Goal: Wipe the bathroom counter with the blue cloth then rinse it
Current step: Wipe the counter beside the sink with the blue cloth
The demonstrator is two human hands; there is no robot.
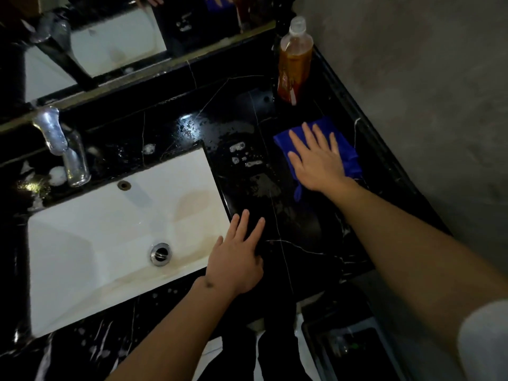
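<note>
The blue cloth [349, 152] lies flat on the black marble counter [297, 224] at the right, near the wall. My right hand [316, 160] presses on it, palm down with fingers spread. My left hand [236, 259] rests flat on the counter by the right rim of the white sink [90, 243], holding nothing. The counter is wet, with droplets and foam patches between the sink and the cloth.
A chrome tap [61, 148] stands behind the sink at the left. A plastic bottle of amber liquid [294, 61] stands at the back right corner by the grey wall. A mirror [115, 37] runs along the back. A dark bin [354, 345] sits on the floor below.
</note>
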